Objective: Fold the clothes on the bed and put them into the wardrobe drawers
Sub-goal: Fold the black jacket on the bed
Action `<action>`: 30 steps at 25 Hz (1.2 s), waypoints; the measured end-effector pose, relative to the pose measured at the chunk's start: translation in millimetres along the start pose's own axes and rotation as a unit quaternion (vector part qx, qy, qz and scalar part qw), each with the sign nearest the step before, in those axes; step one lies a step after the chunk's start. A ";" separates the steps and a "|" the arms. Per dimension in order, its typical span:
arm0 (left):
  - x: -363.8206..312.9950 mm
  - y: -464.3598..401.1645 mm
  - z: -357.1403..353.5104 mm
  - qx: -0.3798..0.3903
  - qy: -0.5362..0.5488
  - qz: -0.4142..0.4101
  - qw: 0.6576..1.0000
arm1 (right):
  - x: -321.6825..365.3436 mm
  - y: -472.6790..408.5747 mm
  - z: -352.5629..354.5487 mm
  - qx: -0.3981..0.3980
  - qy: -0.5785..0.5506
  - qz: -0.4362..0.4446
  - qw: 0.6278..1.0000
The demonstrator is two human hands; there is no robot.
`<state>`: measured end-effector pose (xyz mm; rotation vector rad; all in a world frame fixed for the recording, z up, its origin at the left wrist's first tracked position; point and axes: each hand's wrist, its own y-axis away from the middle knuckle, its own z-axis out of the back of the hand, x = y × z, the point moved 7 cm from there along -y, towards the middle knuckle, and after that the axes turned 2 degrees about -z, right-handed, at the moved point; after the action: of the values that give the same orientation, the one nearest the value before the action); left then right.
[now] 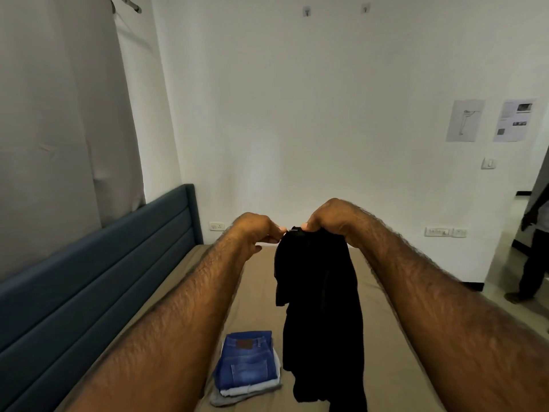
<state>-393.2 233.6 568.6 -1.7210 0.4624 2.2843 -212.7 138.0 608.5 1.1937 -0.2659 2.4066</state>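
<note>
- A black fabric garment (320, 307) hangs in the air above the bed with the brown sheet (255, 292), held up by its top edge; its lower end drapes down to the right of the folded pile, and whether it touches the sheet cannot be told.
- The right hand (326, 218) grips the top of the black garment, fingers curled over the bunched cloth and the thumb pressed against it.
- The left hand (258, 230) pinches the garment's upper left corner between thumb and fingertips, just beside the right hand, where a small metallic bit shows.
- A folded pair of blue denim jeans (246, 361) lies on the sheet below and to the left of the hanging garment, waistband patch facing up.
- The jeans rest on top of folded pale grey and white clothes (243, 394), making one stack.
- A dark blue padded headboard (89, 286) runs along the bed's left side, with a grey curtain (53, 114) above it.
- Beyond the bed stands a white wall (297, 114) with two paper sheets (465, 120) taped at the right of it.
- A person in dark trousers (534, 257) stands right of the bed, at the doorway.
</note>
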 end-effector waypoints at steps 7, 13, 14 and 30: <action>5.8 9.3 -29.8 0.175 0.030 -0.160 0.971 | 0.8 -5.7 -0.5 0.038 -0.124 0.093 0.987; 33.4 -15.6 2.3 0.154 -0.048 -0.107 0.981 | -31.0 -7.9 10.2 0.118 0.047 0.083 0.988; 31.8 -17.2 1.7 0.141 -0.079 -0.112 0.980 | -35.2 -9.0 7.8 0.127 0.087 0.078 0.985; 38.6 4.1 -42.0 0.217 -0.082 -0.083 0.969 | -77.8 1.2 -81.9 0.296 0.066 0.084 0.949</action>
<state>-368.2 213.5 521.2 -1.2960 0.6952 1.9990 -229.9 142.9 496.9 1.2736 0.4503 2.8051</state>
